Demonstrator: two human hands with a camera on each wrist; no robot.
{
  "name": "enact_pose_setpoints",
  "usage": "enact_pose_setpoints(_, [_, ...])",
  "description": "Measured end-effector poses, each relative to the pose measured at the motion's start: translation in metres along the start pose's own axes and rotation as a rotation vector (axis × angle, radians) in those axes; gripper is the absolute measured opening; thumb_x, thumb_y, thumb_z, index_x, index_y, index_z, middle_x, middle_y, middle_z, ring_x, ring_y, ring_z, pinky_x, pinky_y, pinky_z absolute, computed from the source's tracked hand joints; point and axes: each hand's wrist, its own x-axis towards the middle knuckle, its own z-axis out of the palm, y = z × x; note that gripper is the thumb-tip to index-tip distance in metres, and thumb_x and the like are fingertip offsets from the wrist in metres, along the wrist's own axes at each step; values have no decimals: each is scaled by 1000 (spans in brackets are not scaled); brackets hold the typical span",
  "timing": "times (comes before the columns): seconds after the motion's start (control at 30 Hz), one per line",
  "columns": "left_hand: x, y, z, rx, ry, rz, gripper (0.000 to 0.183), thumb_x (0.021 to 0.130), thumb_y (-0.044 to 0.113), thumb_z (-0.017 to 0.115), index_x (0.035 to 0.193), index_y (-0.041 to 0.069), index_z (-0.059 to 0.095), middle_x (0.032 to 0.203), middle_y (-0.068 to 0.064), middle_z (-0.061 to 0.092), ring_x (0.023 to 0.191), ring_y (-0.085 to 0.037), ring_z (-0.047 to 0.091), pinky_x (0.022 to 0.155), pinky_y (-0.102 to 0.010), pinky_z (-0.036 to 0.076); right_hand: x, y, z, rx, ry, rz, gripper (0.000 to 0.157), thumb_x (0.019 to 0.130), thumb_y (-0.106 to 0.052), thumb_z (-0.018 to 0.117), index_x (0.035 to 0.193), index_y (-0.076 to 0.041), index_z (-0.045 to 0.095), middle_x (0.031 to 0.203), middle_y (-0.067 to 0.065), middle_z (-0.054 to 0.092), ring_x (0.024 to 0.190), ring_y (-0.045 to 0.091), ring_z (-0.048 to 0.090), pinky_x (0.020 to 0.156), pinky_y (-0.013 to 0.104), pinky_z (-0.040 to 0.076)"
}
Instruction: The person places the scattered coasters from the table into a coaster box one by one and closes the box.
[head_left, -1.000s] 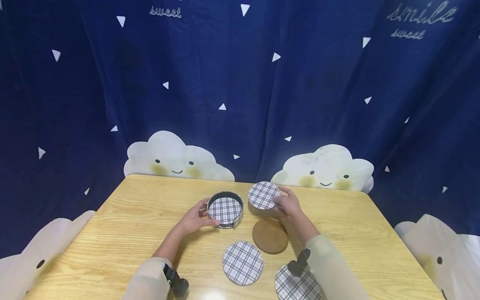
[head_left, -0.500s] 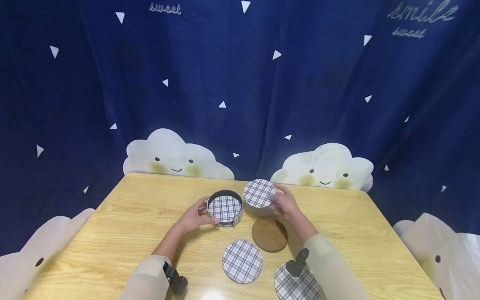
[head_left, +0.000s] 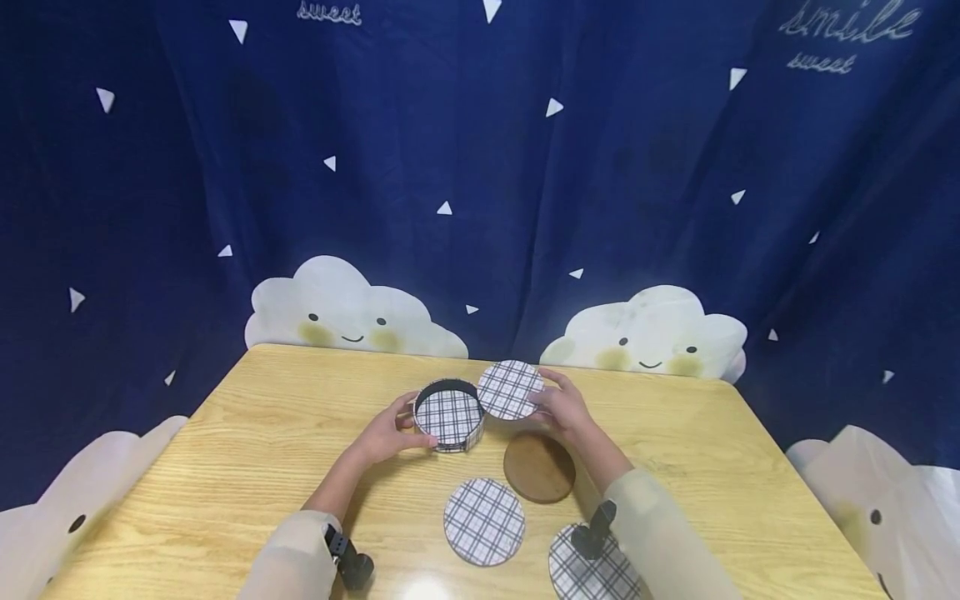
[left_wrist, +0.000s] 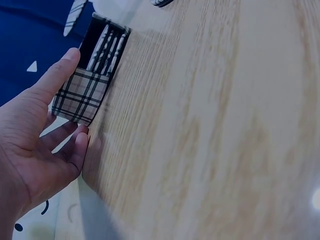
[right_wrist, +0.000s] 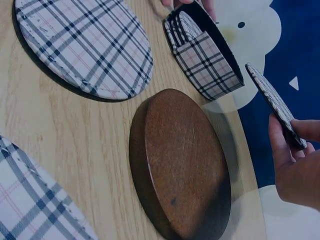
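A round plaid coaster holder (head_left: 470, 442) stands on the table with several plaid coasters (left_wrist: 102, 52) stacked inside; a cut-out in its wall shows their edges. My left hand (head_left: 388, 433) grips the holder's left side, thumb at the front and fingers round the back. Between thumb and fingers, my right hand (head_left: 564, 406) pinches another plaid coaster (head_left: 512, 390) by its right edge. That coaster is held above the table, just right of the holder's rim, and appears tilted in the right wrist view (right_wrist: 275, 102).
A brown round wooden disc (head_left: 540, 468) lies below my right hand. Nearer me lie two plaid coasters, one in the middle (head_left: 484, 522) and one partly under the right sleeve (head_left: 585, 567). Behind the table (head_left: 225, 467) hangs a blue curtain (head_left: 405, 167).
My right hand has carried its coaster leftward, closer to the holder. The left hand keeps its grip on the holder, which stays about where it was.
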Motion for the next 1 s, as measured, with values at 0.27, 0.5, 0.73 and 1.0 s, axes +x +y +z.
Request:
enact_pose_setpoints(0.27, [-1, -1, 1, 3, 4, 9, 98, 68, 29, 83, 147, 13, 27, 146, -20, 38, 126, -39, 47, 97, -44, 49, -5, 0, 8, 17, -28, 0, 65, 82, 8, 53, 141, -1, 30, 105, 14, 55, 69, 11, 64, 59, 23, 57])
enact_pose_setpoints(0.5, [-1, 2, 2, 17, 3, 0, 97, 70, 29, 82, 147, 12, 26, 146, -20, 38, 127, -39, 46, 98, -45, 48, -8, 0, 14, 10, -35, -2, 64, 82, 7, 54, 141, -1, 30, 104, 13, 56, 69, 11, 64, 60, 23, 57])
enact_pose_setpoints(0.73, [-2, 4, 1, 27, 6, 8, 97, 71, 30, 82, 147, 11, 25, 146, -22, 37, 127, -40, 45, 99, -46, 47, -9, 2, 25, 19, -51, -25, 61, 81, 8, 55, 138, -1, 34, 100, 12, 58, 68, 13, 64, 60, 27, 58])
enact_pose_setpoints(1.0, [-1, 0, 2, 5, 10, 4, 98, 69, 28, 83, 147, 13, 26, 146, -20, 37, 127, -39, 46, 99, -45, 47, -11, 5, 41, 1, -81, 2, 59, 82, 7, 56, 137, -4, 37, 105, 15, 59, 70, 15, 65, 63, 31, 59])
